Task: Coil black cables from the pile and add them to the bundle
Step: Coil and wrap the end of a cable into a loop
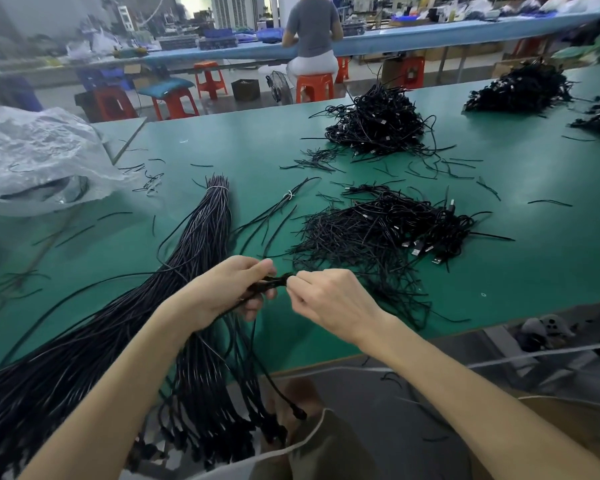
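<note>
Two bare hands are held close together above the near part of the green-topped work table [534, 188]. A small coil of thin black cable [267, 284] is gripped in the left hand [222, 292], with fingers and thumb curled round it. The coil's right end is pinched between the thumb and fingertips of the right hand [329, 299]. From under the left hand, loose black strands are let down over the table edge, and one is ended by a black plug [300, 414] near the lap.

Just left of the hands, a long thick bundle of straight black cables [201, 244] is laid diagonally across the table. It is bound near its far end by a white tie [217, 188], and its near end is hung over the edge.

Beyond the right hand, a loose heap of black cables with metal plugs [378, 233] is spread on the table, apart from the hands. Two taller black cable heaps [374, 123] [523, 88] are set farther back. Short black strands are scattered over the green surface. A crumpled clear plastic bag [32, 157] is placed at the far left. At a blue bench behind, a seated person [312, 32] is seen from the back on an orange plastic stool [314, 88].
</note>
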The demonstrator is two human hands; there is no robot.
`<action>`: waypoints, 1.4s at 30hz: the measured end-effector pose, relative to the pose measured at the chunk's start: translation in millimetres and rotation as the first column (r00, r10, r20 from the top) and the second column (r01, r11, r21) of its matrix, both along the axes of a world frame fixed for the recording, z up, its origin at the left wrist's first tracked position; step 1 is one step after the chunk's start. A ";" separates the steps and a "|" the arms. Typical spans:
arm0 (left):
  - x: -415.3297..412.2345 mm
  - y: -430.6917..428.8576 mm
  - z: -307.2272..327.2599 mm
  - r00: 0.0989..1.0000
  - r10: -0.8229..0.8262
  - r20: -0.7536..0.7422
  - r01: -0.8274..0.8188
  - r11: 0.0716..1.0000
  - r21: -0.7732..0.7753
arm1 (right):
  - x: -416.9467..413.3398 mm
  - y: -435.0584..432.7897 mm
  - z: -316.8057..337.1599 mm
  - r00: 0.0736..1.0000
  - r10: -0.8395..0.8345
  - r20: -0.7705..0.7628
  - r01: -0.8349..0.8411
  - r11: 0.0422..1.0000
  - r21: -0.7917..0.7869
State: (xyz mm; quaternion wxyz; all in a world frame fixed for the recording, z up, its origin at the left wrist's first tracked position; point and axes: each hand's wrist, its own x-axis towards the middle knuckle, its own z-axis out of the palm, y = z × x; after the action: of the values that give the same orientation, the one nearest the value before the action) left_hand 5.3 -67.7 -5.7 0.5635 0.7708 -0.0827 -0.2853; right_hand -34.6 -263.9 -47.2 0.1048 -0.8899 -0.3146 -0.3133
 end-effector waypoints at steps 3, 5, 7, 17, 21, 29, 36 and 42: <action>-1.9 19.8 -1.9 0.981 -0.181 -0.070 0.157 0.951 -0.266 | -4.0 -2.0 -0.7 0.998 0.016 -0.064 -0.011 0.997 0.080; -3.7 31.1 -5.3 0.960 -0.272 -0.061 0.233 0.902 -0.364 | -5.9 -1.7 2.8 0.992 0.037 -0.120 -0.021 0.991 0.133; -5.6 35.5 -9.4 0.958 -0.288 0.020 0.274 0.885 -0.376 | -6.2 0.0 6.2 0.986 0.050 -0.158 -0.023 0.986 0.166; -9.0 10.9 -14.8 0.863 0.022 0.505 0.061 0.987 -0.147 | -6.4 14.4 19.3 0.978 0.062 -0.197 0.016 0.928 0.371; -13.4 4.9 -20.9 0.871 0.014 0.491 0.101 0.973 -0.207 | -7.6 11.2 13.5 0.967 0.074 -0.244 0.021 0.931 0.365; -13.8 2.1 -32.3 0.815 -0.023 0.580 -0.031 0.996 0.084 | -6.3 7.5 -1.0 0.955 0.102 -0.279 0.004 0.935 0.355; -18.8 5.0 -22.0 0.988 0.015 0.156 -0.029 0.996 0.084 | -2.1 9.4 -6.0 0.996 0.082 0.027 -0.082 0.997 -0.007; -17.3 13.9 -12.1 0.993 0.062 -0.100 -0.057 0.997 0.056 | 3.7 11.4 -1.2 0.986 0.127 0.109 -0.105 0.976 -0.192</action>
State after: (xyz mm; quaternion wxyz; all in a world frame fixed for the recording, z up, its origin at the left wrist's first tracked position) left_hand -12.0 -53.8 -17.9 0.5547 0.7721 -0.0233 -0.3092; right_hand -30.9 -252.5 -48.5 0.0205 -0.8553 -0.3998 -0.3290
